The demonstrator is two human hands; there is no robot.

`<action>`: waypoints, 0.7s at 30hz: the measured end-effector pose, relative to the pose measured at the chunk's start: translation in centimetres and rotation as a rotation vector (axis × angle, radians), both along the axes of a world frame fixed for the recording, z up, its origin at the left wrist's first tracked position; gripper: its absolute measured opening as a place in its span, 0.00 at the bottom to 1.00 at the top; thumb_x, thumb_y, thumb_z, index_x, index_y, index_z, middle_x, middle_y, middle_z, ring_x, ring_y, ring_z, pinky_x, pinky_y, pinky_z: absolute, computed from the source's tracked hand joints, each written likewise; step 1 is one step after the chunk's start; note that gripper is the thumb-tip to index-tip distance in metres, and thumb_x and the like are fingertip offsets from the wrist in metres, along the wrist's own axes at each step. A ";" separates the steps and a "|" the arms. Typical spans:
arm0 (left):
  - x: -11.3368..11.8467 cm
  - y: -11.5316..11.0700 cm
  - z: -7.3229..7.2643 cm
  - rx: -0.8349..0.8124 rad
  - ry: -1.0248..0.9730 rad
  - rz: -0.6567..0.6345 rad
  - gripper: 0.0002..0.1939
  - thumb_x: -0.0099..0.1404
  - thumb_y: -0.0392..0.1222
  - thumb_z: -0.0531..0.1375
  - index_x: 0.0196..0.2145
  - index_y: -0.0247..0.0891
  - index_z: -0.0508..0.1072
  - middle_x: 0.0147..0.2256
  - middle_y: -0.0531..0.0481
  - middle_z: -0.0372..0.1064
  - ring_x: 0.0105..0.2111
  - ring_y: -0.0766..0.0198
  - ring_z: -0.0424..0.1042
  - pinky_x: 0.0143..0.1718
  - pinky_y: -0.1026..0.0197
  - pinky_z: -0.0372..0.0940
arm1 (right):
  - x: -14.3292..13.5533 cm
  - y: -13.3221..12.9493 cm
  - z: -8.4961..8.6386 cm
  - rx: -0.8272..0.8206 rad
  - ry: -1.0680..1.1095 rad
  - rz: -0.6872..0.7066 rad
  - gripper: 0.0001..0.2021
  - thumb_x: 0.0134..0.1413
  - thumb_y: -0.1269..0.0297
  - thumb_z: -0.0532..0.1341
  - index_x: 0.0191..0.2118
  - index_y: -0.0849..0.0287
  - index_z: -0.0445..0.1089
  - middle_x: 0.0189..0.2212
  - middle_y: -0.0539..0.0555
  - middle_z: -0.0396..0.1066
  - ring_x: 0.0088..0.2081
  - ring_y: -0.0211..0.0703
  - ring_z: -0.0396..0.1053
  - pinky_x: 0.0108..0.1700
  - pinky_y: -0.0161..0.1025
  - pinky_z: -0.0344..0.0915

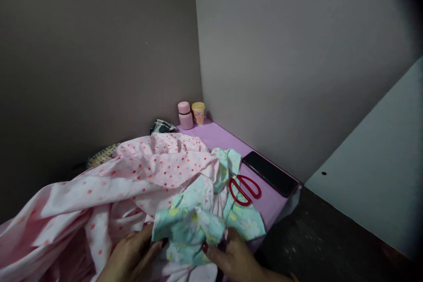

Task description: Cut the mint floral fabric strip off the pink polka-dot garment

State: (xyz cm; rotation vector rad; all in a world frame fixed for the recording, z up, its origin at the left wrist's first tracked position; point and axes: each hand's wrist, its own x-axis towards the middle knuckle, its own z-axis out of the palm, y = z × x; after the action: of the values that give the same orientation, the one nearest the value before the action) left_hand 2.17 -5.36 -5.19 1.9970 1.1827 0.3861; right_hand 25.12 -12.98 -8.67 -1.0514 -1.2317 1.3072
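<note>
Both hands pinch a piece of mint-green floral fabric point(190, 229) at the front of the table. My left hand point(135, 251) grips its left edge, thumb on top and fingers underneath. On the right edge, my right hand point(236, 253) holds it the same way, thumb across the print. Pink fabric with red dots point(158, 163) lies heaped behind and to the left. Just beyond my right hand, scissors with red handles point(243, 189) rest on more green floral cloth, their blades mostly hidden by it.
A black phone point(269, 172) lies along the right edge of the purple tabletop point(228, 134). In the far corner stand a pink flask point(185, 116) and a yellow-lidded cup point(198, 113). A woven basket point(104, 155) shows behind the pink cloth. Grey partitions point(264, 61) rise behind and to the right.
</note>
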 end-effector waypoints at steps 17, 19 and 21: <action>1.8 1.4 -0.2 0.027 0.360 0.074 0.22 0.62 0.54 0.48 0.47 0.38 0.66 0.41 0.44 0.72 0.41 0.56 0.71 0.42 0.60 0.64 | 1.0 1.5 -1.0 -0.204 0.224 -0.234 0.25 0.48 0.53 0.63 0.50 0.55 0.56 0.47 0.56 0.66 0.30 0.36 0.68 0.34 0.35 0.66; 1.9 1.9 -0.3 -0.021 0.312 0.075 0.24 0.60 0.54 0.51 0.48 0.36 0.66 0.42 0.44 0.72 0.43 0.55 0.70 0.45 0.59 0.63 | 1.4 2.2 -0.5 -0.302 0.219 -0.231 0.26 0.47 0.53 0.63 0.50 0.57 0.57 0.40 0.54 0.69 0.20 0.29 0.61 0.21 0.29 0.59; 2.0 2.3 -0.4 -0.081 0.198 0.076 0.24 0.58 0.54 0.53 0.47 0.37 0.67 0.43 0.44 0.72 0.44 0.55 0.69 0.47 0.60 0.63 | 1.6 3.0 0.0 -0.377 0.237 -0.189 0.24 0.45 0.54 0.64 0.47 0.59 0.62 0.33 0.51 0.70 0.17 0.28 0.57 0.16 0.27 0.51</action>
State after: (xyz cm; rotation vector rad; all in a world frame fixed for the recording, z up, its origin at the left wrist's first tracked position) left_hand 4.20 -3.11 -5.61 1.9590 1.3781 0.1774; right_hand 26.75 -10.01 -8.64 -1.2028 -0.7051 1.4991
